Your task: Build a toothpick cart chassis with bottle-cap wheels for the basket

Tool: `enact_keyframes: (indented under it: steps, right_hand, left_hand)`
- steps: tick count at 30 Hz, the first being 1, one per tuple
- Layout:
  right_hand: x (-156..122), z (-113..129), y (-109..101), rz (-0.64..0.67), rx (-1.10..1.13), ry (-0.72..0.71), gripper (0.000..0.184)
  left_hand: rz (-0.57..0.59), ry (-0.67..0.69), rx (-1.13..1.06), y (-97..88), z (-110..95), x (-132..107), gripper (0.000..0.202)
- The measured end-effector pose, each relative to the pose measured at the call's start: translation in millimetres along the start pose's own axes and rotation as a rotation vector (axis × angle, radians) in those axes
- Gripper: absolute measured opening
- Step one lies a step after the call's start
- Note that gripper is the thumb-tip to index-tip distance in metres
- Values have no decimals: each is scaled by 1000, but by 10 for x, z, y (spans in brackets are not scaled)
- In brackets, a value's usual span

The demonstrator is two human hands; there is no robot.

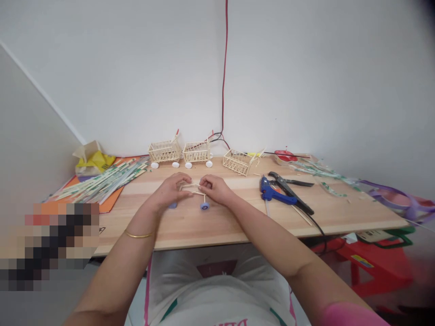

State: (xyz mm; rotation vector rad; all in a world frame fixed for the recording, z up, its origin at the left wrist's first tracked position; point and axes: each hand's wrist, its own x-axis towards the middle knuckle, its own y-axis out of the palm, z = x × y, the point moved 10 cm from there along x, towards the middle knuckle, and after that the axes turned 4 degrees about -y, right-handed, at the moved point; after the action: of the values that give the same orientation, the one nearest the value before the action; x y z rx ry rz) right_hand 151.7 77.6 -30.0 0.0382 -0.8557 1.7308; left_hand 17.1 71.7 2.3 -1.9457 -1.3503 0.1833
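My left hand (171,190) and my right hand (216,188) meet over the middle of the wooden table (217,222). Both pinch a small frame of thin wooden sticks (192,187) that rests on blue wheels (204,206). One wheel shows below my right hand, another peeks out under my left hand. A gold bangle circles my left wrist. At the far edge stand two finished stick carts (165,151) on white wheels, and a third stick basket (238,161) without wheels sits to their right.
A blue glue gun (272,192) and black cutters (290,185) lie right of my hands. A pile of stick wrappers (102,181) covers orange paper at the left. A roll of red tape (284,156), a cardboard box with yellow plastic (91,158) and a red stool (377,262) are nearby.
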Motion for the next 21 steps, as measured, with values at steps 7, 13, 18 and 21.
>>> enact_keyframes:
  steps: [7, 13, 18, 21]
  right_hand:
    - [3, -8, -28, -28, 0, 19, 7]
    - [4, -51, -143, -113, 13, 77, 17]
    - [10, -194, -223, -175, 9, 125, 27]
    - [16, -276, -261, -203, -5, 152, 32]
  left_hand:
    - [-288, -196, -159, -283, 193, -28, 29]
    - [-536, -439, -289, -495, 483, -191, 40]
    - [-582, -536, -252, -583, 653, -250, 32]
    - [-579, -539, -264, -577, 676, -238, 30]
